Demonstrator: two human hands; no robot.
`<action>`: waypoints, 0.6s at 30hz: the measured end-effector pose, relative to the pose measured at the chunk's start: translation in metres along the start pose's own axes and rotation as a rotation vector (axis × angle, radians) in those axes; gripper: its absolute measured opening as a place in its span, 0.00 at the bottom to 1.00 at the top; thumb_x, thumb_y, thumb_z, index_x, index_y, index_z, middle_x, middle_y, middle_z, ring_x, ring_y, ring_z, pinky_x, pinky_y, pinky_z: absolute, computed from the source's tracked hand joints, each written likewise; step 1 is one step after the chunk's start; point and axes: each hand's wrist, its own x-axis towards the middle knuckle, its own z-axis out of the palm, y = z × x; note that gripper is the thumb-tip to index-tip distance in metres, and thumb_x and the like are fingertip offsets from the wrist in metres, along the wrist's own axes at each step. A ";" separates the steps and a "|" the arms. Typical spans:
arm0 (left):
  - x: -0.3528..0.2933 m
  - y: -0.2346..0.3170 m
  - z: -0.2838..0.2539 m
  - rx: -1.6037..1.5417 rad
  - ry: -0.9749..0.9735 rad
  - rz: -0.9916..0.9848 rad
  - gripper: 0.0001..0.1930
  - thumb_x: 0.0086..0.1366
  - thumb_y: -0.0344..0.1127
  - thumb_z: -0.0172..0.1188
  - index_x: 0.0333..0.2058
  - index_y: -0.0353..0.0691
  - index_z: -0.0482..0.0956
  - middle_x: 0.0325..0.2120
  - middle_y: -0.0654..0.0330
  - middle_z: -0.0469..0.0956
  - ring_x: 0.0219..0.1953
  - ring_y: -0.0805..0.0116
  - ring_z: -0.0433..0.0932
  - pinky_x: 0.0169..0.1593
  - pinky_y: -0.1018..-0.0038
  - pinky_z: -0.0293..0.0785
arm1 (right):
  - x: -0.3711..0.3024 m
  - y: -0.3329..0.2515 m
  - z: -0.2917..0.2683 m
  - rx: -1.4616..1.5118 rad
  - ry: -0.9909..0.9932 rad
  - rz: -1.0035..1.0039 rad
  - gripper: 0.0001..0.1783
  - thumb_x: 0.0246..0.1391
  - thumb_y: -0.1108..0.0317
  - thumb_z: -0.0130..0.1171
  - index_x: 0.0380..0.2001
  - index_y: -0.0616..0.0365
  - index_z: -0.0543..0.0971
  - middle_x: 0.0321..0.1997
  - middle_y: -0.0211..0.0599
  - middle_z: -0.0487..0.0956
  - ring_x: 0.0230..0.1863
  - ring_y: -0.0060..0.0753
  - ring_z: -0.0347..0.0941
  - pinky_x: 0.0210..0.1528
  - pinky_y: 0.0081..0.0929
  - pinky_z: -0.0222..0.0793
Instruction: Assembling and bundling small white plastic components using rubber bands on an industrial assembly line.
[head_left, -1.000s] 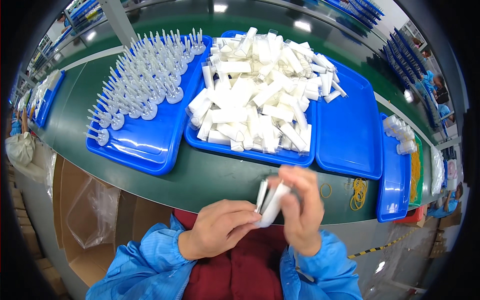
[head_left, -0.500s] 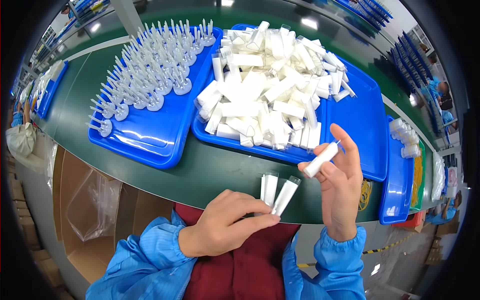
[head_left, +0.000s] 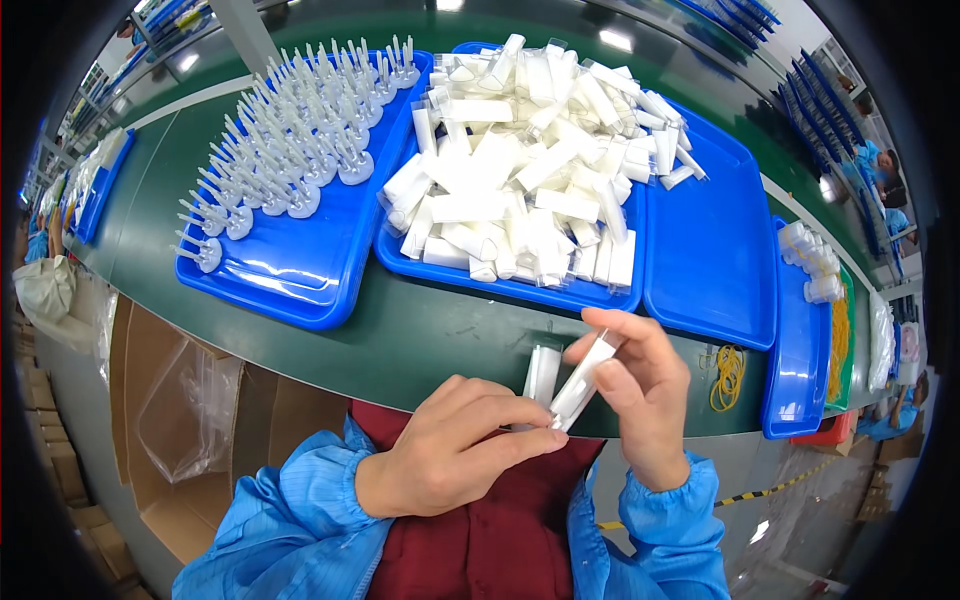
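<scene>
My left hand (head_left: 447, 442) is closed round the lower ends of a small bunch of white rolls (head_left: 541, 373) in clear plastic wrap, their tops standing up from its fingertips. Thumb and fingers of my right hand (head_left: 646, 390) pinch another white wrapped roll (head_left: 585, 378), tilted against the bunch at the left fingertips. How many rolls the left hand holds is partly hidden by its fingers. Beyond both hands, a big heap of similar white wrapped rolls (head_left: 520, 170) fills a blue tray (head_left: 590, 296).
At left, a blue tray (head_left: 318, 300) carries rows of translucent pieces with upright stems (head_left: 300, 130). Another blue tray (head_left: 705, 290) lies right of the heap. Yellow rubber bands (head_left: 728, 380) rest on the green table (head_left: 440, 340). White bundles (head_left: 812, 265) stand in a far-right tray. A cardboard box (head_left: 190, 450) is below.
My right hand has come down and left with its roll, bringing it to the bunch in my left hand. The left hand stays nearly in place.
</scene>
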 end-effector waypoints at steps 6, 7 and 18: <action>-0.005 -0.005 0.004 -0.029 0.088 -0.053 0.14 0.53 0.27 0.70 0.41 0.42 0.84 0.43 0.62 0.81 0.38 0.63 0.80 0.37 0.70 0.70 | 0.010 -0.016 -0.011 -0.254 -0.080 -0.119 0.17 0.61 0.73 0.60 0.52 0.67 0.79 0.44 0.41 0.85 0.48 0.27 0.77 0.58 0.29 0.68; -0.005 -0.006 0.005 -0.034 0.115 -0.082 0.15 0.53 0.27 0.71 0.41 0.42 0.83 0.43 0.62 0.81 0.39 0.63 0.80 0.37 0.69 0.71 | 0.008 -0.015 -0.009 -0.167 -0.096 -0.110 0.17 0.63 0.72 0.58 0.54 0.68 0.78 0.46 0.42 0.85 0.51 0.29 0.77 0.60 0.31 0.67; -0.017 -0.011 -0.002 -0.157 0.129 -0.051 0.20 0.50 0.29 0.77 0.43 0.41 0.82 0.39 0.58 0.84 0.35 0.63 0.84 0.35 0.72 0.81 | -0.003 0.007 0.007 -0.019 -0.273 -0.189 0.21 0.73 0.67 0.42 0.62 0.66 0.70 0.66 0.51 0.73 0.69 0.43 0.66 0.70 0.37 0.59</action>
